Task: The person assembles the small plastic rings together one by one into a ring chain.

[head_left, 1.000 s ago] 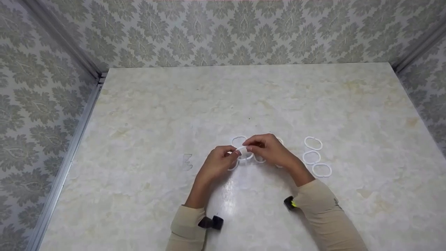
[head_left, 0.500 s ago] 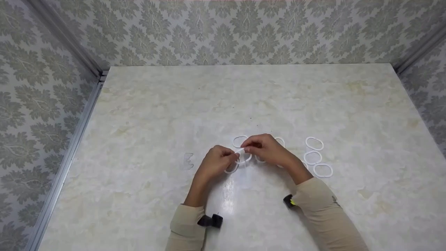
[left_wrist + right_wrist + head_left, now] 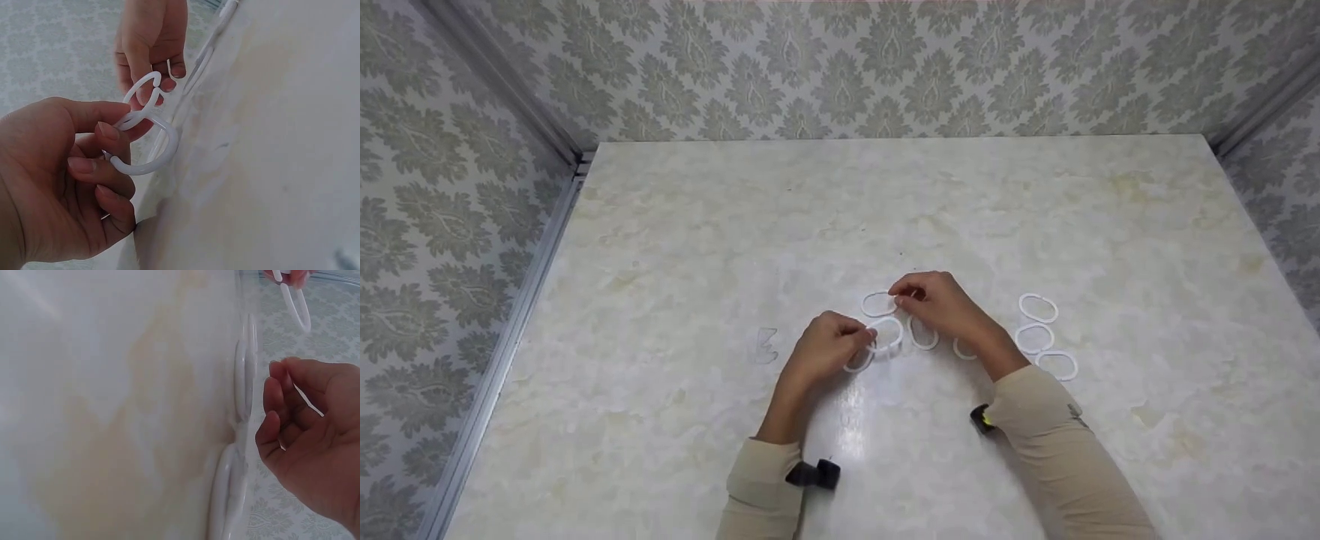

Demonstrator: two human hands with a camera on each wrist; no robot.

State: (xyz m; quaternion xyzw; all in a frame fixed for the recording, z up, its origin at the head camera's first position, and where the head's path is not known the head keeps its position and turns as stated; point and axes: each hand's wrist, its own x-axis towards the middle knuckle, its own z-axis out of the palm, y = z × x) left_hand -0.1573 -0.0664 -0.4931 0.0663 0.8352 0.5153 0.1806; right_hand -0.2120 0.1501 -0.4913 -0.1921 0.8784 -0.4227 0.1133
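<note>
My left hand [image 3: 829, 345] pinches a white plastic ring [image 3: 175, 140] between thumb and fingers, just above the table. In the left wrist view a second white ring [image 3: 152, 77], with a small gap in it, crosses the pinched one; I cannot tell whether they are linked. Beyond them is my right hand [image 3: 949, 307], its fingers loosely bent. In the right wrist view nothing shows between those fingers. From the head view, the right fingertips hover by the edge of a ring [image 3: 863, 304]. More rings [image 3: 924, 348] lie beneath the right hand, partly hidden, and one ring [image 3: 856, 371] beneath the left.
To the right of the right forearm, a group of three white rings [image 3: 1018, 339] lies on the marbled tabletop [image 3: 697, 225]. Left of the left hand is a clear, jagged-edged flat piece [image 3: 766, 346]. Patterned walls [image 3: 840, 67] stand behind and at both sides.
My right hand has let go of the pinched ring and moved slightly up and away from it. The left hand keeps its grip in nearly the same spot.
</note>
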